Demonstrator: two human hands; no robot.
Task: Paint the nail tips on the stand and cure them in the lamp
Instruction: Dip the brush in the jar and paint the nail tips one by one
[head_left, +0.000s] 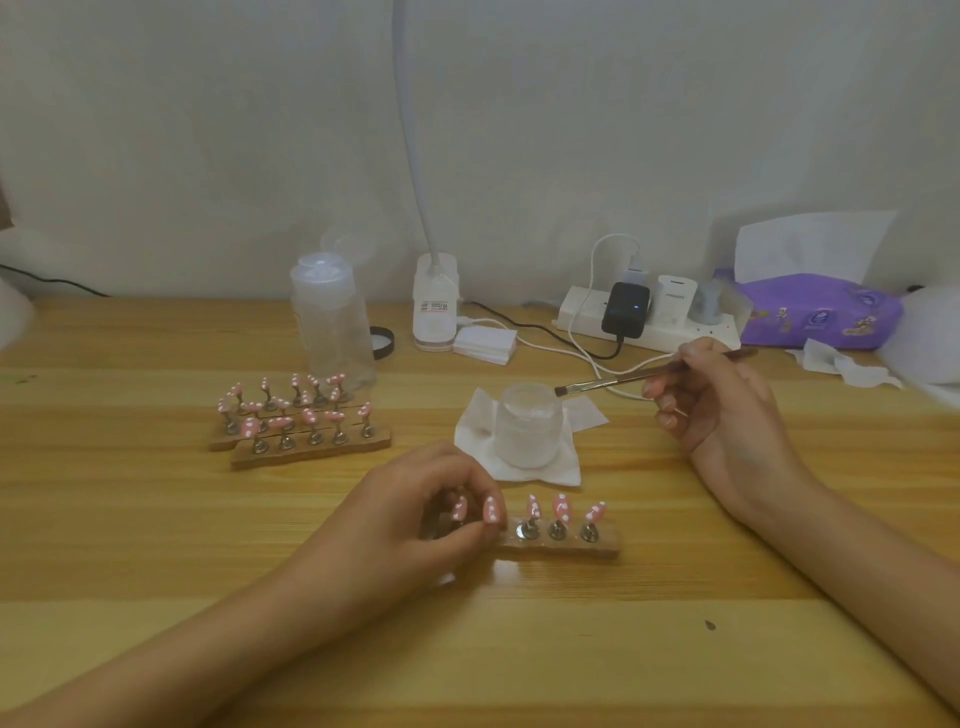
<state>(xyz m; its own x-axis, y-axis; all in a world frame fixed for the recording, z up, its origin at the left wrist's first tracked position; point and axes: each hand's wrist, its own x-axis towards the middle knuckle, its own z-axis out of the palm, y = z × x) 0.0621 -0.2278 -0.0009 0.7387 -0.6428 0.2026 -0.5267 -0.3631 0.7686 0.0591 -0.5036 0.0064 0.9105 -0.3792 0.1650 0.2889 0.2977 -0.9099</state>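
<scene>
Table: bearing everything.
Left hand: fingers curling round the left end of the stand, near the front.
Right hand: fingers pinching the brush, bristles hovering at the jar rim.
5 nail tips: standing pink, white-dotted.
Advice: loading sparingly, pinning the stand firmly.

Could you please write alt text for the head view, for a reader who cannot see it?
A person's left hand grips one end of a stand of pink, white-dotted nail tips on a table; the right hand holds a brush, bristles near a frosted jar. More filled stands sit behind.
</scene>
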